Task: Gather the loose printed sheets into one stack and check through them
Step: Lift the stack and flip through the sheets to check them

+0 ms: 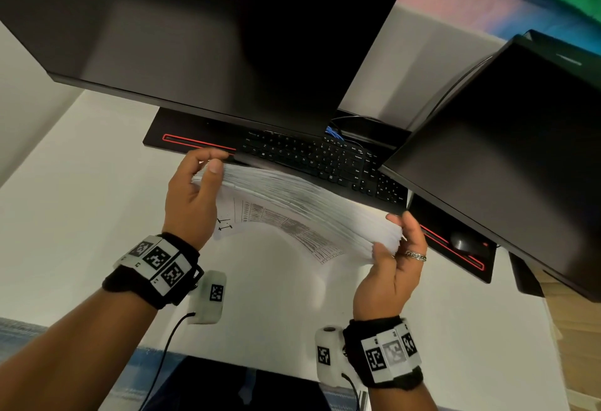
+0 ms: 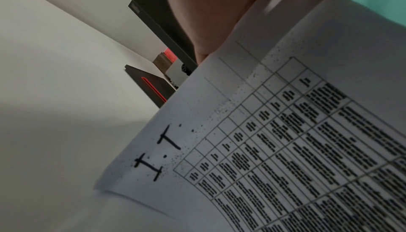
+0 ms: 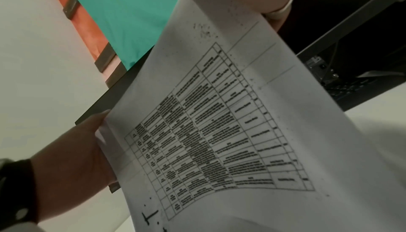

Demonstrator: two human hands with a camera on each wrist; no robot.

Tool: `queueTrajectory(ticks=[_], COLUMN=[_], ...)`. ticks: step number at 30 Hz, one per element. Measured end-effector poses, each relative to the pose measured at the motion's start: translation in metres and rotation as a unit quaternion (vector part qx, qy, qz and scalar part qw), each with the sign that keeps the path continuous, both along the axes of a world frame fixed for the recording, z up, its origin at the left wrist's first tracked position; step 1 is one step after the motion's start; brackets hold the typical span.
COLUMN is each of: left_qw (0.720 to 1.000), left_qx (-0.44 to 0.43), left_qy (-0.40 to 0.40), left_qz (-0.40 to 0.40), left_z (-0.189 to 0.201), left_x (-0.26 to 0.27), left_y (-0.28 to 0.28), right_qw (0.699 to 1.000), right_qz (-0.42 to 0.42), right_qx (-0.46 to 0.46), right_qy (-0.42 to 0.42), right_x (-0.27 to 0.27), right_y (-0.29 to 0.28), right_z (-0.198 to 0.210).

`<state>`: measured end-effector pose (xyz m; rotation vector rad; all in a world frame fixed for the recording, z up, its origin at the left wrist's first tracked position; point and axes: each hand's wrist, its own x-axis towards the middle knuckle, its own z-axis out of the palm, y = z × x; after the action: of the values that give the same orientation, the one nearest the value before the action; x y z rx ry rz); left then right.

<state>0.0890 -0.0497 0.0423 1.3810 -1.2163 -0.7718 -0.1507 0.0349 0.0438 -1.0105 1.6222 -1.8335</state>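
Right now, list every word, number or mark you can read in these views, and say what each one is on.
"I.T": large handwritten letters on the bottom sheet of the stack.
Table text on that sheet: blurred, unreadable.
Keyboard key legends: too small to read.
Logo on the monitor bezel: blurred, unreadable.
Square black-and-white markers on the wristbands: patterns only, no text.
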Motion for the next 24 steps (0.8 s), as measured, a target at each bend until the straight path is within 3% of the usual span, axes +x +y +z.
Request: queueTrajectory(ticks=[8,12,15,21,24], left_qw=[1.0,0.993,0.984,0.979,0.969], left_qx=[0.007,0.067,0.12,0.145,0.191], left_qy=[0.011,0.039,-0.001,0.051,-0.021], left_qz=[-0.015,-0.092,-0.13,-0.133,-0.152], left_z=[0.002,-0.002,-0.004,-0.01,-0.011], left_x=[-0.002,0.01,0.017,0.014,0.006], left_y=[0.001,0.0,-0.003,0.009,0.014], right_qw=[0.999,0.994,0.981,0.98,0.972], right_qz=[0.002,0.029,0.075,0.065,0.079], right_qx=[0.002,0.075,0.175,0.179,0.22], right_qy=[-0.047,-0.069,-0.042,-0.053,-0.022], right_x=[-0.001,-0.008,-0.016,-0.02,-0.018], right_y=[-0.006,-0.002,-0.005,-0.004,-0.002], right_z=[0.0,0.0,-0.004,-0.014,-0.024])
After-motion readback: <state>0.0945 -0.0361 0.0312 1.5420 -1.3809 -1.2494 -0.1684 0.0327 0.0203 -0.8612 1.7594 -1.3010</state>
